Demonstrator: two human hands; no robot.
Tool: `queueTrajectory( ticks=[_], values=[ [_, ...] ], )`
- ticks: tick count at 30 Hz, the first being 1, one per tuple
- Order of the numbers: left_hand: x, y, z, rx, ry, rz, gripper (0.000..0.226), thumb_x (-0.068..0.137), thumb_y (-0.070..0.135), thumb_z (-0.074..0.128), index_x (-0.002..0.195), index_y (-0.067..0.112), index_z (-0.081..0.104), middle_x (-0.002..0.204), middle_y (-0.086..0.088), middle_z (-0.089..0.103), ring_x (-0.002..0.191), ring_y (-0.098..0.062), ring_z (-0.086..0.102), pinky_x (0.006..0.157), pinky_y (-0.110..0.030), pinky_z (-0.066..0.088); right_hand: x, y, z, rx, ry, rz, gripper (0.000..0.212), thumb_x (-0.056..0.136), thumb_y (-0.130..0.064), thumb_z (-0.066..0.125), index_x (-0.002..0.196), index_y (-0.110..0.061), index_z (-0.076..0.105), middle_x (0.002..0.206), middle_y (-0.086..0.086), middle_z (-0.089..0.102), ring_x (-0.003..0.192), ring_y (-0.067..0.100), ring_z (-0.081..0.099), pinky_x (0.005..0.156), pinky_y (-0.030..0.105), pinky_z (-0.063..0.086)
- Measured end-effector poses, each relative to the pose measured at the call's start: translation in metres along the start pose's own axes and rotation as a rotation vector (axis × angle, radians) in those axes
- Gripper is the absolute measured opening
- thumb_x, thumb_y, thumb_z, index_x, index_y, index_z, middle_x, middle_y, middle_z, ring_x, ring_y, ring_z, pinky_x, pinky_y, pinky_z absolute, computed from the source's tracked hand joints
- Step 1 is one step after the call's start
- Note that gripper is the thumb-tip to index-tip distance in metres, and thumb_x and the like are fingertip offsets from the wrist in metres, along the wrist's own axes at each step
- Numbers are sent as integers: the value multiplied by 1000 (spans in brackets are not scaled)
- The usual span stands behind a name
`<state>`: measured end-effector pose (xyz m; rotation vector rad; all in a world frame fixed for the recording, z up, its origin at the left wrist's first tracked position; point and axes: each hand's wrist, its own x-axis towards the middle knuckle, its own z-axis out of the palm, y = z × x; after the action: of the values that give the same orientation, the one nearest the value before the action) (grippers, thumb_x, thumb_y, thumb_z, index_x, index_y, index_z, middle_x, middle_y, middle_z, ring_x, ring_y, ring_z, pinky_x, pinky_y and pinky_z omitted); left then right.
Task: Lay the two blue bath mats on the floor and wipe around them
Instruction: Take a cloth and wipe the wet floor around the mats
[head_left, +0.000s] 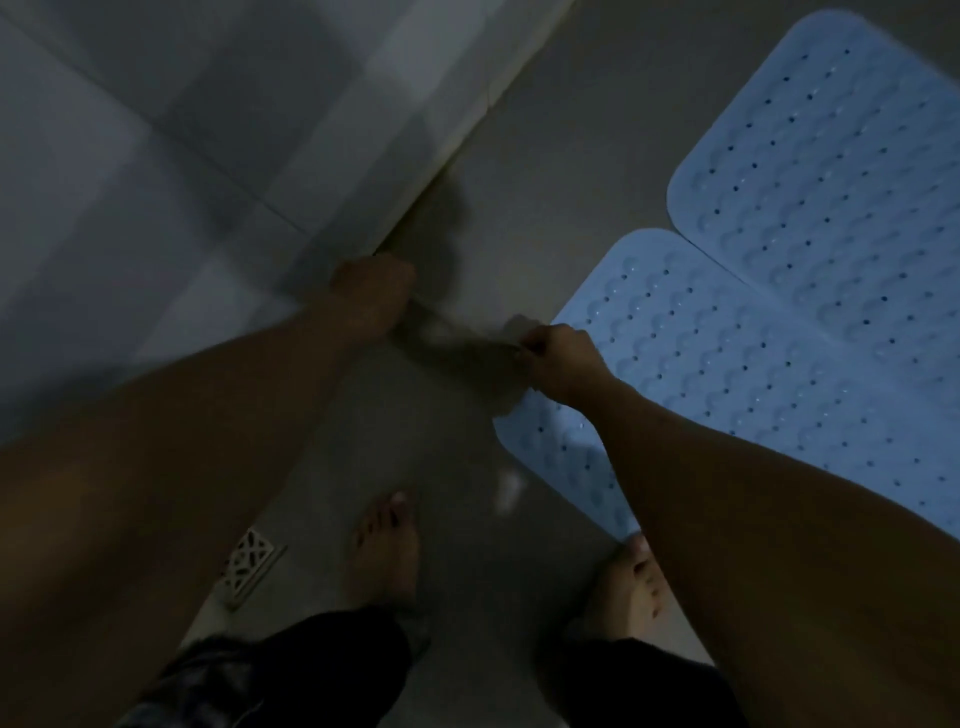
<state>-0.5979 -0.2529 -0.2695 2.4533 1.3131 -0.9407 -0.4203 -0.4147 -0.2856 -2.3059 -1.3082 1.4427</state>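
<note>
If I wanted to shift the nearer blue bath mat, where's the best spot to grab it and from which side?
Probably the rounded corner of the nearer mat by the person's right foot, coming from the bare floor on the left. The mat lies flat and its far end meets the second mat, so this free corner is easiest to peel up.

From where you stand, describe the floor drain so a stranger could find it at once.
Start at the tiled wall on the left and follow the grey floor toward the bare feet. The drain is a small pale square grate with a lattice pattern, left of the left foot, partly hidden by the left forearm. Unlike the blue mats, it is set into the floor.
</note>
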Motion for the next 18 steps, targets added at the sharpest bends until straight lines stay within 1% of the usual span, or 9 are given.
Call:
queueTrajectory(
  ticks=[1, 3, 5, 7, 8, 9, 11, 15, 18],
  values=[
    [17, 3, 5, -30, 76, 10, 26, 95, 8, 46, 112, -1, 64, 120, -24, 61, 111, -40, 60, 90, -46, 48, 15, 8, -1, -14, 30, 4, 24, 97, -25, 55, 113, -12, 68, 103, 13, 69, 96, 30, 66, 80, 37, 53],
    [43, 15, 9, -37, 160, 51, 28, 96, 7, 42, 113, -1, 63, 121, -25, 60, 113, -41, 59, 91, -48, 48, 42, 22, -3, -24, 127, 0, 26, 95, -26, 57, 116, -13, 66, 110, 14, 68, 102, 31, 65, 86, 40, 53],
    [65, 28, 8, -52, 254, 92, 30, 96, 4, 40, 118, -2, 60, 125, -25, 58, 114, -41, 58, 91, -47, 47, 64, 32, -5, -51, 283, -53, 27, 93, -24, 58, 115, -11, 65, 113, 14, 67, 104, 30, 64, 91, 42, 53],
    [76, 35, 12, -74, 380, 117, 33, 93, 2, 44, 125, -1, 52, 125, -25, 51, 110, -42, 55, 79, -45, 44, 81, 39, -5, -100, 446, -145, 28, 92, -26, 56, 114, -12, 67, 111, 12, 67, 102, 29, 62, 91, 42, 52],
    [80, 37, 16, -87, 426, 124, 36, 92, 2, 46, 128, 0, 47, 124, -24, 49, 106, -42, 53, 72, -44, 39, 88, 41, -4, -121, 507, -197, 27, 92, -26, 55, 112, -13, 68, 110, 11, 66, 102, 28, 61, 91, 42, 51],
    [81, 38, 21, -104, 483, 136, 37, 91, 3, 48, 128, 1, 44, 122, -24, 47, 103, -42, 52, 69, -42, 36, 94, 43, -2, -143, 559, -248, 26, 91, -25, 55, 110, -14, 69, 107, 10, 66, 101, 28, 60, 90, 43, 50],
    [81, 37, 37, -129, 575, 169, 31, 92, 8, 47, 122, 1, 45, 117, -22, 49, 96, -40, 53, 69, -43, 40, 104, 42, 4, -179, 653, -314, 23, 90, -25, 55, 105, -16, 70, 103, 8, 66, 98, 27, 59, 89, 43, 49],
    [70, 23, 72, -90, 656, 227, 15, 92, 13, 48, 105, 5, 52, 102, -18, 53, 86, -35, 54, 73, -44, 45, 102, 21, 19, -173, 738, -371, 19, 93, -25, 53, 102, -16, 68, 103, 5, 62, 99, 21, 53, 90, 35, 42],
    [56, 12, 93, -26, 631, 285, 14, 93, 17, 49, 101, 6, 54, 103, -18, 55, 85, -34, 56, 75, -44, 49, 80, 3, 45, -127, 761, -393, 19, 91, -21, 53, 100, -13, 68, 99, 7, 60, 96, 25, 54, 87, 36, 43]
  ],
)
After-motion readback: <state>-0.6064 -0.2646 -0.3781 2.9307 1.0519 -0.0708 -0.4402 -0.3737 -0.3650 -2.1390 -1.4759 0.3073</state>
